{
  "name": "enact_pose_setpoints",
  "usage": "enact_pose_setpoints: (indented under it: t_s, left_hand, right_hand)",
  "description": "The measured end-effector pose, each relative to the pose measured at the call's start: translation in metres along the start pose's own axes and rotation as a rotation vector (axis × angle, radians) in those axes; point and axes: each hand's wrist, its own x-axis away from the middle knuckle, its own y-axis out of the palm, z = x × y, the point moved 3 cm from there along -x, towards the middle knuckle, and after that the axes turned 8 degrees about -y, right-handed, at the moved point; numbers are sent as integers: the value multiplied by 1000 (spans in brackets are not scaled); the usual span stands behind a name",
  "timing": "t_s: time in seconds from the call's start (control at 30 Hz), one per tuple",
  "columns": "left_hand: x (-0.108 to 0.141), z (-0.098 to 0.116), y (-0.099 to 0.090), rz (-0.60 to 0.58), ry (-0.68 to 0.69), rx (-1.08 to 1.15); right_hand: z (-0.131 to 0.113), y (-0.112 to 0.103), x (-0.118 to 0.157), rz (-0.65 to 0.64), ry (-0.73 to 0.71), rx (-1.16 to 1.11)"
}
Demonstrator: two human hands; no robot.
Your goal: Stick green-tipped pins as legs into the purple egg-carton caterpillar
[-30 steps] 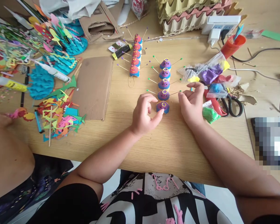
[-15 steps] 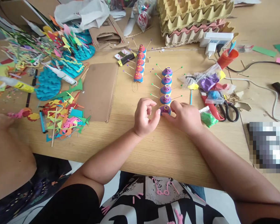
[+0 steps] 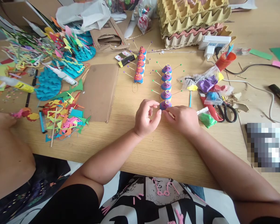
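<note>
A purple-and-blue caterpillar [image 3: 166, 85], built from a row of egg-carton humps, lies lengthwise before me. Yellow rings and small dotted faces decorate its humps, and sticks with green balls stand out from both sides. At its near end, my left hand [image 3: 147, 119] is open, fingers loosely curved and thumb apart. My right hand [image 3: 184, 119] is closed in a pinch by the nearest hump; whatever its fingertips hold is hidden. A similar red-and-blue caterpillar [image 3: 140, 66] with purple-tipped sticks lies further left.
Left are a brown cardboard sheet [image 3: 99, 91], paper scraps [image 3: 67, 123], glue bottles and a co-worker's arm [image 3: 9, 146]. Right are bagged clay [image 3: 207, 83], scissors [image 3: 230, 112], an orange cup [image 3: 226, 61] and a power strip [image 3: 214, 42]. Egg trays [image 3: 193, 23] are stacked behind.
The purple caterpillar has shifted slightly away from me. My right fingers have moved left, off the nearest hump's side to its front edge. My left hand has hardly moved.
</note>
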Motion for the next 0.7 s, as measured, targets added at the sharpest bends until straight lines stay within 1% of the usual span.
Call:
enact_pose_setpoints:
  t_s: [0.2, 0.33, 0.4, 0.47, 0.57, 0.63, 0.7]
  left_hand:
    - [0, 2, 1, -18, 5, -7]
    - [-1, 2, 3, -42, -12, -54]
    - [-2, 1, 4, -63, -25, -76]
    - [-2, 1, 5, -84, -29, -84]
    - [-3, 2, 7, -109, -19, -81]
    - [-3, 2, 8, -116, -14, -73]
    - [-3, 2, 9, -123, -12, -69]
  right_hand:
    - [3, 2, -3, -80, 70, 5]
    - [7, 6, -4, -86, 84, 2]
    - [9, 7, -3, -60, 103, -43]
    - [10, 5, -3, 2, 124, -183]
    - [9, 5, -4, 99, 124, -555]
    - [7, 8, -6, 128, 105, -789]
    - [4, 12, -8, 131, 111, -974]
